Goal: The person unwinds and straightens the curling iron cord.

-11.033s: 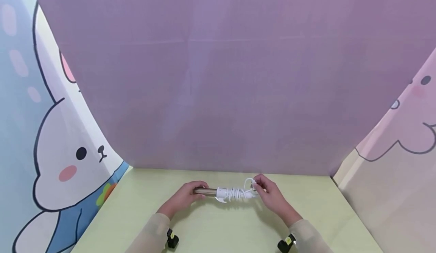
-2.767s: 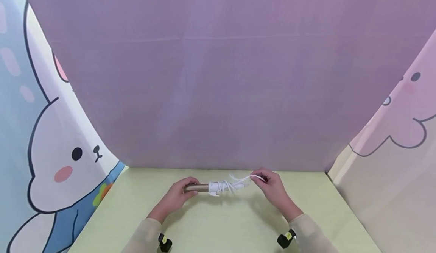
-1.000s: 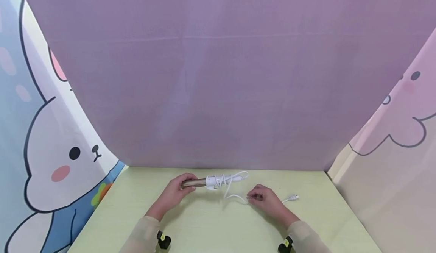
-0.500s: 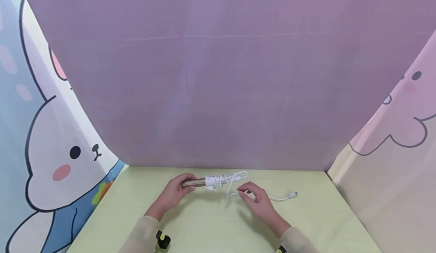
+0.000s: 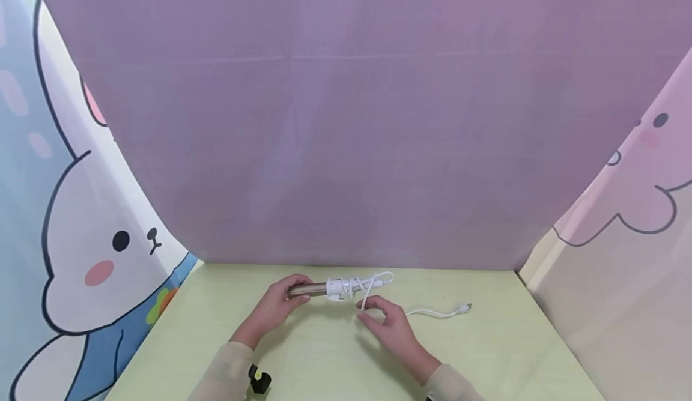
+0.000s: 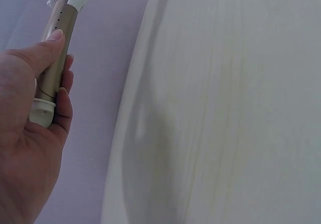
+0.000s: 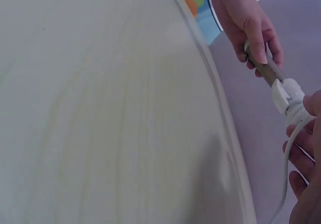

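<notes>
A curling iron with a gold barrel and a white handle is held level just above the pale green table. My left hand grips the barrel; in the left wrist view the thumb lies along the barrel. A few turns of white cord stay wrapped on the handle. My right hand pinches the cord just below the handle. In the right wrist view the cord runs down past the right fingers. The loose end with its plug lies on the table to the right.
A purple cloth backdrop rises behind the table. Cartoon-printed curtains hang at the left and right. A small black and yellow clip shows at my left wrist.
My right hand has slid left along the cord, from mid-table to just under the handle. The plug end stays on the table to the right. The left hand keeps its hold.
</notes>
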A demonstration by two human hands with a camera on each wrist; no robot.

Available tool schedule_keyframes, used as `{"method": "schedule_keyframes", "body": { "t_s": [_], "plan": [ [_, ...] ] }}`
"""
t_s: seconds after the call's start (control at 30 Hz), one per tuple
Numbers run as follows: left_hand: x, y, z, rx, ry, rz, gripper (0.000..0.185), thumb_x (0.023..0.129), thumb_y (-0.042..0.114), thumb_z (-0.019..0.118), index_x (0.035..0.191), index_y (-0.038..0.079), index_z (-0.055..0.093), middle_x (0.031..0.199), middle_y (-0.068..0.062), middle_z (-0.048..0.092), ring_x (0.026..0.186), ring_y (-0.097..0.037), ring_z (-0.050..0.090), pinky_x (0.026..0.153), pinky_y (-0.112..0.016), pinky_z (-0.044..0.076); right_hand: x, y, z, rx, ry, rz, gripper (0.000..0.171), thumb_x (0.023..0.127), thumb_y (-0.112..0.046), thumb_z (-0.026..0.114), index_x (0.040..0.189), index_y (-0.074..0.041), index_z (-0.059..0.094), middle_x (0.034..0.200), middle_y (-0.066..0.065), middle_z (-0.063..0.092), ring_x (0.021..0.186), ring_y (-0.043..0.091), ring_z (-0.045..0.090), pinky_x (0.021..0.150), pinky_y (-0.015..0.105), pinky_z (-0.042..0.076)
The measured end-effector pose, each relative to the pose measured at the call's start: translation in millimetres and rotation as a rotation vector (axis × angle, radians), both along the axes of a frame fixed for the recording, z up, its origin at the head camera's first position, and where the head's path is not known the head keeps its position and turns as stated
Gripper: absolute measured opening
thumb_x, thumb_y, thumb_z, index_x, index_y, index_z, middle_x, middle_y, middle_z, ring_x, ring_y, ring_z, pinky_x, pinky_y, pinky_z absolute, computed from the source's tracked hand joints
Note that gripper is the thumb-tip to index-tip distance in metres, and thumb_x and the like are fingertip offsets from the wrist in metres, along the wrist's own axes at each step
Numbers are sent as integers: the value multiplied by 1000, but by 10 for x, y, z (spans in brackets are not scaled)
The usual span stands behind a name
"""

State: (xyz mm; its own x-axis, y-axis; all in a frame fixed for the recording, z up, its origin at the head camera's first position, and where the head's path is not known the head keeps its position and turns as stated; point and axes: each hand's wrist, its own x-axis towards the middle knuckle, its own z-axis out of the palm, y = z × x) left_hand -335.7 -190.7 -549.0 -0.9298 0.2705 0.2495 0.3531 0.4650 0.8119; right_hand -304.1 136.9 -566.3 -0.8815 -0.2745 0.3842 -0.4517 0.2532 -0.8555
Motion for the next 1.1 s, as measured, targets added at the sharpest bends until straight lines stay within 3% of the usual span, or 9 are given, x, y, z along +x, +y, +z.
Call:
{"method": "schedule_keyframes", "body": {
  "t_s": [0.1, 0.23, 0.4, 0.57, 0.67, 0.8, 0.9, 1.1],
  "plan": [
    [-7, -2, 2, 5, 0, -3, 30, 105, 17, 80, 133, 20, 73, 128, -6, 75, 113, -22, 68, 97, -49, 54, 8, -28, -2, -8, 7, -10, 14, 100, -13, 84, 114, -11, 80, 115, 6, 81, 125, 22, 71, 122, 61, 39],
    [-10, -7, 6, 4, -2, 2, 30, 104, 17, 80, 134, 21, 73, 128, -5, 75, 113, -21, 68, 97, -49, 54, 13, -41, -15, -13, 49, -44, 15, 99, -7, 83, 110, -17, 81, 110, -6, 81, 119, 21, 74, 117, 53, 48],
    [-18, -6, -6, -2, 8, 5, 30, 105, 15, 80, 134, 20, 73, 128, -6, 75, 113, -21, 68, 97, -50, 54, 4, -47, -41, -29, 148, -70, 19, 99, 1, 81, 108, -16, 79, 107, -5, 82, 107, 18, 77, 104, 41, 58],
    [-31, -14, -39, -14, 15, 6, 32, 104, 17, 80, 135, 18, 72, 127, -5, 75, 113, -21, 69, 97, -48, 54, 5, -13, -4, -30, 234, -58, 20, 99, 3, 79, 110, -14, 79, 103, -4, 81, 98, 11, 76, 91, 40, 64],
    [-32, -24, -50, -14, 9, 0, 32, 104, 17, 81, 135, 18, 72, 128, -6, 75, 113, -23, 69, 98, -48, 54, -20, 55, 81, -19, 323, -50, 24, 100, 8, 76, 113, -12, 78, 96, -5, 77, 85, 11, 72, 76, 33, 65],
    [-27, -31, -59, -9, 2, -8, 31, 104, 16, 81, 133, 20, 73, 129, -10, 75, 115, -26, 69, 99, -51, 53, -111, 206, 254, 41, 483, -58, 21, 100, 12, 72, 114, -2, 78, 86, -5, 65, 67, 4, 54, 55, 19, 50],
    [-19, -34, -71, -11, 2, -13, 30, 104, 14, 81, 132, 21, 73, 129, -12, 74, 116, -28, 69, 100, -52, 53, -201, 345, 388, 102, 561, -99, 20, 99, 12, 73, 113, -1, 79, 84, -5, 61, 65, 1, 48, 52, 17, 43],
    [-1, -17, -72, -18, -3, -37, 29, 103, 16, 81, 131, 19, 74, 128, -11, 75, 118, -35, 70, 102, -52, 53, -378, 612, 576, 173, 568, -209, 17, 97, 9, 78, 108, -5, 80, 97, 2, 76, 74, 6, 61, 60, 19, 51]
  ]
}}
